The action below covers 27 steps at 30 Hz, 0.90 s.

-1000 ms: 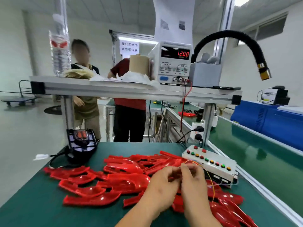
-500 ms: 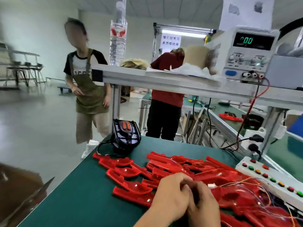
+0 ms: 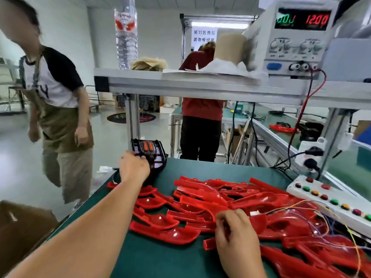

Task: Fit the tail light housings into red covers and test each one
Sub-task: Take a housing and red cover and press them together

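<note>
A black tail light housing (image 3: 154, 151) with two orange lamps stands at the far left corner of the green bench (image 3: 160, 257). My left hand (image 3: 134, 167) reaches out to it, and its curled fingers grip the housing's lower left edge. Several red covers (image 3: 200, 199) lie heaped across the bench. My right hand (image 3: 234, 231) rests over the near part of the heap with fingers curled; what it holds is hidden. Thin coloured wires (image 3: 331, 221) run from the covers at the right.
A white button box (image 3: 329, 195) lies at the right edge. A power supply (image 3: 295, 37) reading 12.0 sits on the shelf (image 3: 200, 85) above. One person stands left of the bench, another behind it. A brown carton (image 3: 22, 227) sits at the lower left.
My hands were together over the red covers; now the left hand has reached away to the black housing. The view has swung left and closer. The person at the left has stepped nearer.
</note>
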Each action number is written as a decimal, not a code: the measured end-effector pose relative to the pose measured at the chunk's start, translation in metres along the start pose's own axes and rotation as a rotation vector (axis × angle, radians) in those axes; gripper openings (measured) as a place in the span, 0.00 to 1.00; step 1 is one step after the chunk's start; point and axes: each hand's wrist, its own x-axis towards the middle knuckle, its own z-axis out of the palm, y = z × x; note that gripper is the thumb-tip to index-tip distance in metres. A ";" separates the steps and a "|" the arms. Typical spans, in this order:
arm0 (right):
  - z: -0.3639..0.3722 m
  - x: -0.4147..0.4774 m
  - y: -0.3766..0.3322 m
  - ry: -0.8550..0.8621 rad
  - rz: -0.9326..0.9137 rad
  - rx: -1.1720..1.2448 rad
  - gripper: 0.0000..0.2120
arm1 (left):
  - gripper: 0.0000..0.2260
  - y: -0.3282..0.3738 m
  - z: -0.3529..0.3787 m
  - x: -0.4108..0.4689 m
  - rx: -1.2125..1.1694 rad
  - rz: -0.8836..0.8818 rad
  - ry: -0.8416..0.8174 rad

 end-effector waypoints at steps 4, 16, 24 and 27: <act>-0.002 -0.001 -0.003 -0.016 0.020 0.003 0.10 | 0.21 -0.017 0.011 0.022 0.216 -0.064 -0.119; -0.003 0.000 -0.002 0.044 -0.031 0.051 0.13 | 0.10 -0.020 0.015 0.039 -0.352 -0.284 -0.134; -0.008 0.001 -0.007 0.108 -0.036 0.078 0.13 | 0.12 0.002 -0.016 -0.025 -0.830 -0.329 -0.276; -0.013 0.001 -0.009 0.123 -0.040 0.106 0.09 | 0.14 0.007 -0.025 -0.065 -0.946 -0.277 -0.355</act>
